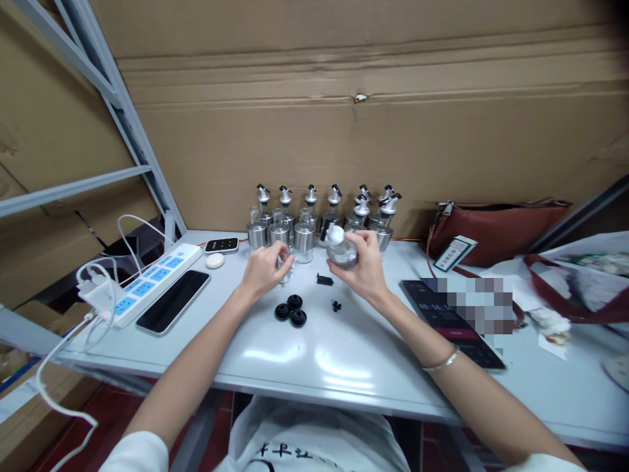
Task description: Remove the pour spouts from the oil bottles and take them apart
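Observation:
My right hand point(366, 265) is wrapped round an oil bottle point(344, 252) with a metal-and-black pour spout, held tilted above the table with its spout toward the left. My left hand point(265, 269) is low over the table, its fingers curled and the thumb bent toward them. A small clear piece point(285, 275) shows under its thumb; whether the fingers grip it is hidden. Close in front lie three round black caps point(291, 311), a black flip part point(324, 280) and a little cluster of black bits point(337, 306).
Steel-banded glass bottles stand at the back, several with spouts point(335, 193) and some without point(304, 235). A power strip point(152, 282) and a phone point(173, 301) lie left. On the right are a tablet-like timer screen point(442, 314) and a brown bag point(496, 229).

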`<state>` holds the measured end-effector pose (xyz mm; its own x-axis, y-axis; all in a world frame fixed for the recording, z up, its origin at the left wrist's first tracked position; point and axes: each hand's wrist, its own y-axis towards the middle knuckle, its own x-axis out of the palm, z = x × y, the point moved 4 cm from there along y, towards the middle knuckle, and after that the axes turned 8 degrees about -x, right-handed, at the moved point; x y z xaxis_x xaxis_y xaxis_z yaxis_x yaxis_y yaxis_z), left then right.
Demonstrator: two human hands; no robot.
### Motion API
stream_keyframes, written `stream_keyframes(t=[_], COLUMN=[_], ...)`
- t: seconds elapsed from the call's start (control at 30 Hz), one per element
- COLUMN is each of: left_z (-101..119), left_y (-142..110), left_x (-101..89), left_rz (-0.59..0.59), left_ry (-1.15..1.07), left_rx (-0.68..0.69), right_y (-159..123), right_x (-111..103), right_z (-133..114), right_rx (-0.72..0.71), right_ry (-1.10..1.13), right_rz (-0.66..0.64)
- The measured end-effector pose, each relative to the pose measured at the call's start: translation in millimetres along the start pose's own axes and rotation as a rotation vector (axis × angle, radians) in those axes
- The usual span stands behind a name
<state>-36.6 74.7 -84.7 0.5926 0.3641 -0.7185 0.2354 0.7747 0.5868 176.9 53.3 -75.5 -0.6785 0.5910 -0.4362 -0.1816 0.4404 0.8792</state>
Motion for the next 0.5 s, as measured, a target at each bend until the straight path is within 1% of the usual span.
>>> stream_keyframes(t=[0.07,0.1,0.2,0.27,0.3,0.37,0.5], left_z=[4.1,6.3,12.8,17.2,19.5,24.3,34.3], left_y=[-1.8,-2.7,-5.4,-6.8,-7.4,-8.5,-12.1], left_x=[-0.7,-0.3,1.9,3.3,3.8,5.3,13.0], left_rz=[0.012,0.004,-0.038,-0.061,-0.069,-0.103,-0.284], left_ry=[-0.046,-0.070,-0.131,-0.162,-0.180,-0.235,-0.495], left_rx=[0.024,0.046,0.098,0.105,0.101,0.065,-0.107], right_y=[0.2,-0.3,-4.1,-7.2,-8.4,-9.5,-8.7], right_x=[-10.6,-13.8,-14.4,-11.0,-9.3,-6.1,-4.0], right_z=[-10.1,-12.9,-14.7,-13.7,-13.6,-15.5,-25.4], right_rx=[-0.084,-0.123,-0.259,-0.350,-0.389,-0.452,-0.546], right_ry=[-0.059,-0.084,-0.174,-0.247,-0.281,-0.334,-0.377], right_rz=[0.031,0.016,-0.135,-0.231,-0.258,-0.280,-0.229])
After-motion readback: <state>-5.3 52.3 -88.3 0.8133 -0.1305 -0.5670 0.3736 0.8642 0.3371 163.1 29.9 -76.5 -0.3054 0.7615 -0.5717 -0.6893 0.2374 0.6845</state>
